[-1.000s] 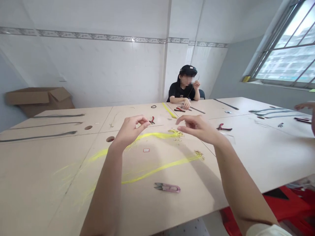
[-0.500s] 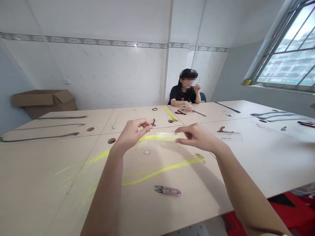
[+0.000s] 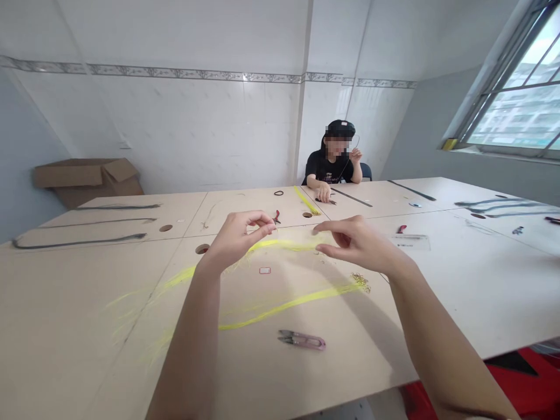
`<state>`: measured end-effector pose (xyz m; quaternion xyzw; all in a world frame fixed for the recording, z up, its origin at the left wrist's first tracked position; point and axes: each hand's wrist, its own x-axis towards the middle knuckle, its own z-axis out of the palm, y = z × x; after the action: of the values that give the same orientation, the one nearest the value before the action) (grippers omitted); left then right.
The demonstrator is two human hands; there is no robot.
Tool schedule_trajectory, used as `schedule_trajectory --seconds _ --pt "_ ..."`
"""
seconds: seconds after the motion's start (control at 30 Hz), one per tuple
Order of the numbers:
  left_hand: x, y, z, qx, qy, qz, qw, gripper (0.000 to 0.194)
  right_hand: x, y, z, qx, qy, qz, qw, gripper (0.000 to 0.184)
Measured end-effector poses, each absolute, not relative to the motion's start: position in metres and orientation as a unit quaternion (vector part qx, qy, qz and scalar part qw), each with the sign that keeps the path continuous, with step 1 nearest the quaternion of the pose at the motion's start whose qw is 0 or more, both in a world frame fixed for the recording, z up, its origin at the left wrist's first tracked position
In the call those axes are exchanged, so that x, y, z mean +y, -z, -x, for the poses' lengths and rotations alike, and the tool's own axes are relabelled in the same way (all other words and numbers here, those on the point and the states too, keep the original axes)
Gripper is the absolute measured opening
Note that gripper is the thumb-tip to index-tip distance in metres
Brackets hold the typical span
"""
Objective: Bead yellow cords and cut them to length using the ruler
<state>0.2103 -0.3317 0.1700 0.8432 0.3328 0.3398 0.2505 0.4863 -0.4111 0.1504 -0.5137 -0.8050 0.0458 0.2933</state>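
Note:
Both my hands are raised above the pale table (image 3: 437, 303), fingertips facing each other a short gap apart. My left hand (image 3: 238, 236) pinches thumb against forefinger. My right hand (image 3: 356, 242) is also closed in a pinch. What they grip is too fine to make out. Beneath them a bundle of yellow fibres (image 3: 284, 245) lies on the table, and a second yellow bundle (image 3: 289, 303) lies nearer to me, ending at a small heap of gold rings (image 3: 361, 282). Pink thread snips (image 3: 301, 339) rest close to the front edge.
A small red-rimmed tag (image 3: 264, 270), red-handled pliers (image 3: 276, 217), a clear ruler (image 3: 409, 241) and cable holes (image 3: 202, 249) dot the table. Dark strands (image 3: 79, 242) lie at the left. A person (image 3: 335, 166) sits at the far end. A cardboard box (image 3: 87, 178) is against the wall.
My right hand's loose fingers have closed into a pinch and dropped slightly. The left hand stays pinched. The view has turned a little.

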Motion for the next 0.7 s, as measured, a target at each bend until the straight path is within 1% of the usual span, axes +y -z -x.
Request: schedule_trajectory --seconds 0.13,0.27,0.33,0.4,0.5,0.57,0.6,0.7 --pt "-0.331 -0.169 -0.211 0.329 -0.34 -0.843 0.257 0.026 -0.405 -0.158 -0.486 -0.772 -0.024 0.492 0.402 0.036" --pt "-0.329 -0.169 -0.21 0.326 -0.339 -0.843 0.261 0.025 -0.397 -0.17 -0.481 -0.759 0.008 0.485 0.434 0.037" --pt "-0.328 -0.169 -0.209 0.331 -0.343 -0.839 0.261 0.024 -0.396 -0.172 -0.478 -0.744 0.015 0.48 0.464 0.038" --pt "-0.327 -0.17 -0.206 0.339 -0.35 -0.834 0.26 0.023 -0.397 -0.172 -0.476 -0.712 0.02 0.473 0.518 0.038" --pt "-0.326 -0.171 -0.2 0.348 -0.362 -0.826 0.255 0.023 -0.398 -0.169 -0.475 -0.646 0.023 0.427 0.632 0.034" --pt "-0.325 -0.172 -0.197 0.354 -0.371 -0.822 0.248 0.023 -0.397 -0.168 -0.475 -0.611 -0.001 0.378 0.695 0.03" --pt "-0.324 -0.172 -0.196 0.357 -0.374 -0.82 0.244 0.023 -0.395 -0.168 -0.475 -0.607 -0.026 0.358 0.709 0.028" --pt "-0.322 -0.169 -0.196 0.365 -0.378 -0.818 0.235 0.022 -0.392 -0.17 -0.47 -0.642 -0.127 0.312 0.689 0.025"
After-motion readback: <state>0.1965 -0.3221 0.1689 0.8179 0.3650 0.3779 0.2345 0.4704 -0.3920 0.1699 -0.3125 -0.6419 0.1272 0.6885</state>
